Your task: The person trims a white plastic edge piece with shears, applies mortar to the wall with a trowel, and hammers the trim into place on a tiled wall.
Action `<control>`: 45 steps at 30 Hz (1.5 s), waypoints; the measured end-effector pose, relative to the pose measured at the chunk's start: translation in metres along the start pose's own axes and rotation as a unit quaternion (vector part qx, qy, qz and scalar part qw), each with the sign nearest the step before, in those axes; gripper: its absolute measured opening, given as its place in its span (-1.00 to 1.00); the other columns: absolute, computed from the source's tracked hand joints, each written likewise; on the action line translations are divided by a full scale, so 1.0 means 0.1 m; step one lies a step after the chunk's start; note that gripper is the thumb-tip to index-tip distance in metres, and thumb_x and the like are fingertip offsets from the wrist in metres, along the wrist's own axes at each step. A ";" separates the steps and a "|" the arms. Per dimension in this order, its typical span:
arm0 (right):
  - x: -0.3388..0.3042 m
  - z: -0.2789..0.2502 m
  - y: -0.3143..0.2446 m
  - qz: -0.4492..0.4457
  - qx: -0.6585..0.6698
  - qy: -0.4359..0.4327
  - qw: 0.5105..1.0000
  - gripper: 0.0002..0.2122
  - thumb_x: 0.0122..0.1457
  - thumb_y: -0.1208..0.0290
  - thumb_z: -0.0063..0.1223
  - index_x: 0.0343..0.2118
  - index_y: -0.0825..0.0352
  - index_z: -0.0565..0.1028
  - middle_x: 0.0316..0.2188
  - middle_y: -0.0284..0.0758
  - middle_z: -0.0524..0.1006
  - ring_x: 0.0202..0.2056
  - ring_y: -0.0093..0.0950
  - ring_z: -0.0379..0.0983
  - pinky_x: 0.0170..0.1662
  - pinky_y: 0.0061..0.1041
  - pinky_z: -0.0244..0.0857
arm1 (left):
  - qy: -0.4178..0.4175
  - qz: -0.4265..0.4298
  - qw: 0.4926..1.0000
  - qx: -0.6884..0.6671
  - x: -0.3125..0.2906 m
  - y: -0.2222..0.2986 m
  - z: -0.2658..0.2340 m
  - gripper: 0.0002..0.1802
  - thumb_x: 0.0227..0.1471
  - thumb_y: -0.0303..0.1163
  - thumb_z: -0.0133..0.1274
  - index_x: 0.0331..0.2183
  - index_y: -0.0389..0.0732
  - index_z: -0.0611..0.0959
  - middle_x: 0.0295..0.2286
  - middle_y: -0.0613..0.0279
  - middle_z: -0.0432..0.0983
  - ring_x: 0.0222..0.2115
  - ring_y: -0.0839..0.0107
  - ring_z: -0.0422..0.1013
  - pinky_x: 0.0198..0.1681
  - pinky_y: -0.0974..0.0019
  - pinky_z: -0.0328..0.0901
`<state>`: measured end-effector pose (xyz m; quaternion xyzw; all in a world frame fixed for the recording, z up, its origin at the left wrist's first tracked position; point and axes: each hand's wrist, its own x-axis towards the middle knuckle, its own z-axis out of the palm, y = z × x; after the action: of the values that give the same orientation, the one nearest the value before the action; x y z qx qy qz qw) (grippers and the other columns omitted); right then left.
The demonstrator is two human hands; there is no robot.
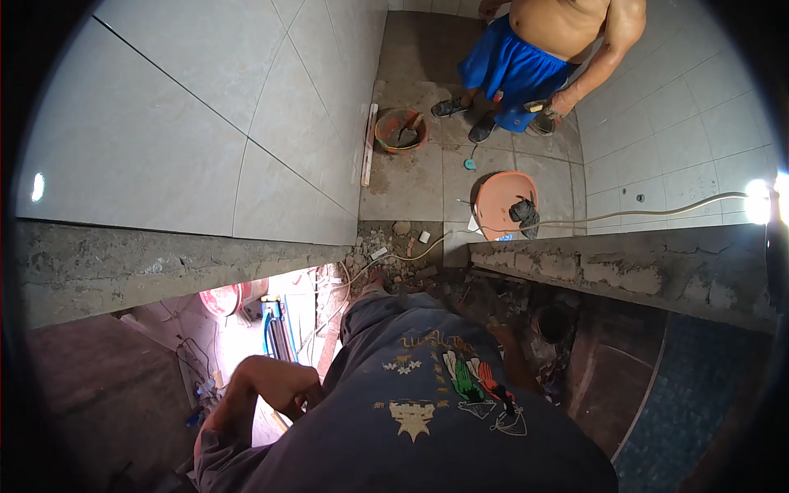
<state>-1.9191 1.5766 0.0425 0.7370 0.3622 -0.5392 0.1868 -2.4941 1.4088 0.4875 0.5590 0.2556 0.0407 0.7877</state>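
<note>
My left arm is bent beside my dark printed shirt (403,386), with my left hand (306,396) tucked in close to my waist. Its fingers are mostly hidden, so I cannot see whether they hold anything. On the other side only a strip of my right arm (514,361) shows past the shirt; the hand itself is out of sight. In the tiled room ahead, a person in blue shorts (526,66) stands with one hand lowered, holding a tool with a yellowish handle (536,107).
An orange bucket (380,135) with dark mix and a salmon basin (486,201) with a black bag (523,214) stand on the floor. A tape measure (469,164) lies between. A cable (649,215) crosses the doorway; rubble (399,246) covers its threshold. Rough wall ends (164,259) flank me.
</note>
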 end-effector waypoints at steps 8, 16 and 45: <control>0.01 0.12 0.12 -0.028 0.002 0.026 0.999 -0.37 0.01 -0.20 0.32 -0.03 0.25 0.52 -0.34 -0.34 0.58 -0.49 -0.45 0.43 -0.47 -0.36 0.29 | 0.099 0.202 0.963 -0.146 0.13 -0.08 -0.01 -0.75 -0.15 -0.69 0.17 -0.30 -0.43 0.71 -0.45 0.03 0.67 -0.39 0.35 0.57 -0.30 0.25 0.38; -0.03 0.18 0.16 -0.007 0.005 -0.026 1.000 -0.43 0.02 -0.16 0.31 -0.10 0.24 0.56 -0.30 -0.35 0.62 -0.39 -0.40 0.49 -0.38 -0.26 0.32 | 0.063 -0.023 0.995 -0.068 -0.15 -0.14 -0.09 -0.85 -0.05 -0.59 0.18 -0.34 -0.36 0.74 -0.52 0.09 0.66 -0.51 0.40 0.57 -0.44 0.27 0.39; 0.03 -0.06 0.10 -0.048 -0.079 -0.007 0.996 -0.42 0.06 -0.14 0.24 0.00 0.22 0.51 -0.48 -0.32 0.53 -0.55 -0.42 0.44 -0.54 -0.34 0.30 | 0.054 0.065 0.991 -0.106 0.59 0.06 0.55 -0.80 0.01 -0.44 0.27 -0.40 -0.42 0.69 -0.51 -0.05 0.64 -0.46 0.31 0.59 -0.44 0.27 0.37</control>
<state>-1.9072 1.5751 0.0403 0.6979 0.4372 -0.5224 0.2213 -2.4171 1.3843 0.4859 0.4851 0.2548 0.1490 0.8231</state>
